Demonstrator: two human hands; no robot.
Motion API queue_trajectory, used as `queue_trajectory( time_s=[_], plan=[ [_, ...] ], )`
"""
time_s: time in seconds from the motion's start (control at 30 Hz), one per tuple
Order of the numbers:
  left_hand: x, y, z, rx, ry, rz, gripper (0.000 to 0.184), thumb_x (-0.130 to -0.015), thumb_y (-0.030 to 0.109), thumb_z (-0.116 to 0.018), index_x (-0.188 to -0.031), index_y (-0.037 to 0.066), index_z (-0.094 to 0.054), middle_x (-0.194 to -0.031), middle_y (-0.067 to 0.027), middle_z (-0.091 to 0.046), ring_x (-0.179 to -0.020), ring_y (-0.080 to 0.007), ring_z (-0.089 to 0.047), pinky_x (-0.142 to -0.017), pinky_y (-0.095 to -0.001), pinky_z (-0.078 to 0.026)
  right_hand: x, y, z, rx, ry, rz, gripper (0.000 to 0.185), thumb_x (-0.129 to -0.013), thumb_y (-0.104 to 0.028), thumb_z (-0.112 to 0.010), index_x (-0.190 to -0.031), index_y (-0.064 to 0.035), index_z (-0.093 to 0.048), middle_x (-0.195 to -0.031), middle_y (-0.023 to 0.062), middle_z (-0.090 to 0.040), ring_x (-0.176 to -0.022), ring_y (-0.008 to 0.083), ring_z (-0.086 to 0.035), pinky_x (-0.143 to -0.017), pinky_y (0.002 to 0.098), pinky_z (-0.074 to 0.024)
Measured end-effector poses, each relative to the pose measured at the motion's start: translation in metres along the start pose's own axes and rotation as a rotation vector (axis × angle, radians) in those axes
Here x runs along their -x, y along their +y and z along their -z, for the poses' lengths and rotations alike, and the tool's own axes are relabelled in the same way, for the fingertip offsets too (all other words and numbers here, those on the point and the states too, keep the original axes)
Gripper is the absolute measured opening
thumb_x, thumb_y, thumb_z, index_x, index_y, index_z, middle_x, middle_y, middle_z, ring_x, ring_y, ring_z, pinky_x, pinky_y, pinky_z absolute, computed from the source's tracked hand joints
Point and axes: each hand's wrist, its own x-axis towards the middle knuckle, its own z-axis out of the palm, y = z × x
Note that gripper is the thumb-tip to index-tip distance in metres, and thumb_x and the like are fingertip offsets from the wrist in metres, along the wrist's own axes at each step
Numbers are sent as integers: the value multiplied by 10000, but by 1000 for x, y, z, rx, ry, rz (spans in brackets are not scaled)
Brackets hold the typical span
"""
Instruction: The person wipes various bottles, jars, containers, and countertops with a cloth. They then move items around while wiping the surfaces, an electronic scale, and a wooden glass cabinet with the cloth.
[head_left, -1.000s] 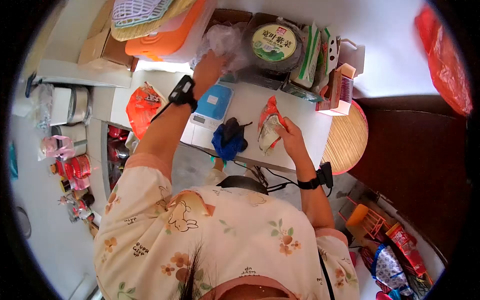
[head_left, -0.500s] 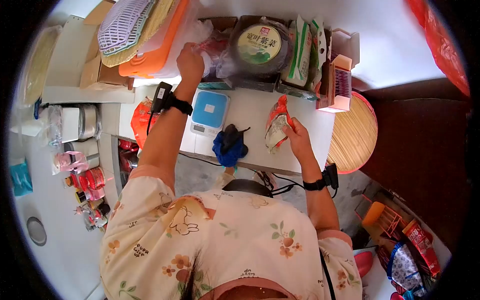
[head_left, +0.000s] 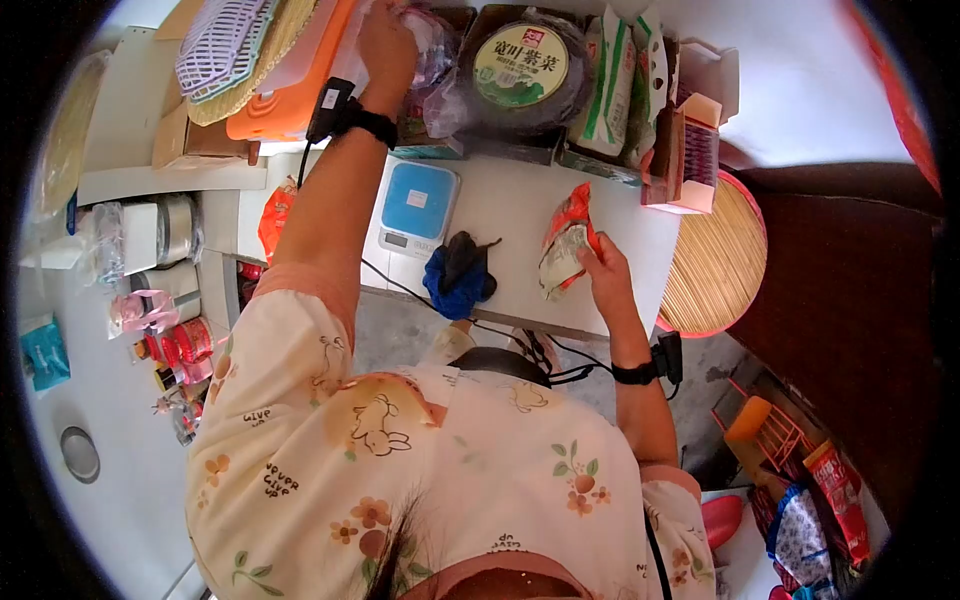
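Note:
My right hand (head_left: 608,278) grips the lower right side of a red-and-white plastic packet (head_left: 566,245), holding it tilted above the white tabletop. At the far side, my left hand (head_left: 388,52) reaches between an orange plastic bin (head_left: 285,112) and a box of clear plastic bags (head_left: 430,50). Its fingertips are hidden near the upper edge, so whether they hold anything does not show. A kitchen scale (head_left: 419,205) with a blue top lies on the table between my arms. Closer to me is a bunched blue-and-black cloth item (head_left: 460,278).
A round black package with Chinese lettering (head_left: 520,75) stands in a box at the back, beside green-and-white packets (head_left: 607,90). To the right are a pink open carton (head_left: 697,145) and a round woven tray (head_left: 715,260). A cable crosses the table's front edge.
My left hand has moved farther back, toward the top of the view beside the bin. My right hand still holds the packet, which has turned slightly and shifted a little to the right.

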Motion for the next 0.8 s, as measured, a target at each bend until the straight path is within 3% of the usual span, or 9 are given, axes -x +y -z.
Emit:
queue_trajectory(
  time_s=[0.07, 0.17, 0.2, 0.3, 0.33, 0.43, 0.57, 0.67, 0.8],
  plan=[
    [25, -17, -28, -225, 67, -261, 367, -860, 72, -557, -1208, 14, -660, -1188, -257, -640, -1115, -407, -607, -965, -451, -491, -1, 2, -3, -18, 13, 12, 174, -970, -131, -599, -1069, 12, -588, -904, 60, -610, -867, 138, -538, -822, 293, -466],
    [38, 16, -15, 185, -503, 326, 571, -870, 76, -578, -1421, -1, -447, -914, -300, -688, -904, -472, -665, -824, -556, -520, -4, 10, -4, -41, 8, -4, 174, -969, -137, -603, -1064, 8, -586, -894, 52, -606, -850, 134, -532, -809, 285, -466],
    [57, 7, -26, 181, -600, 329, 745, -867, 109, -615, -1520, -14, -280, -1008, -345, -651, -976, -491, -642, -850, -578, -518, -3, 9, -4, -25, 8, -17, 175, -968, -138, -604, -1063, 8, -586, -895, 50, -606, -848, 131, -532, -806, 282, -466],
    [108, -10, -54, 63, -632, 165, 703, -874, 142, -635, -1501, 3, -349, -1144, -340, -608, -1015, -491, -628, -872, -588, -516, -4, 7, -1, 10, -7, -10, 175, -966, -141, -608, -1054, 9, -581, -890, 46, -598, -842, 126, -528, -800, 279, -466],
    [116, -17, -62, -24, -733, 160, 676, -914, 323, -632, -1493, 49, -419, -1274, -285, -570, -1073, -526, -600, -967, -569, -492, -4, 7, -1, 18, -17, -1, 175, -966, -141, -609, -1050, 9, -580, -887, 44, -595, -840, 125, -527, -798, 279, -465],
    [135, -37, -90, -70, -778, 59, 627, -907, 321, -642, -1452, 66, -465, -1275, -270, -581, -1083, -532, -597, -973, -577, -492, -4, 15, 2, 43, -23, -18, 152, -969, -127, -600, -1033, 9, -575, -876, 41, -584, -845, 121, -526, -803, 279, -464],
    [98, -19, -51, 73, -1034, 299, 542, -900, 283, -636, -1374, 48, -515, -1217, -258, -611, -1104, -489, -607, -949, -548, -517, -3, 9, -2, -43, -14, 3, 122, -974, -109, -589, -1018, 4, -576, -877, 35, -578, -853, 114, -522, -808, 273, -459],
    [68, 51, 41, -186, -808, 214, 477, -896, 259, -630, -1314, 43, -552, -1135, -247, -649, -1115, -425, -627, -902, -496, -554, -1, 4, -1, -35, -22, -5, 113, -977, -103, -589, -1021, 1, -580, -890, 33, -585, -861, 115, -523, -817, 276, -459],
    [82, 73, 66, 122, -485, 2, 534, -862, 216, -660, -1357, 63, -531, -1243, -268, -595, -1108, -474, -615, -868, -530, -560, 0, -5, 3, 30, -21, -15, 112, -975, -101, -597, -1028, -3, -589, -901, 26, -592, -863, 121, -530, -817, 282, -461]
  ],
)
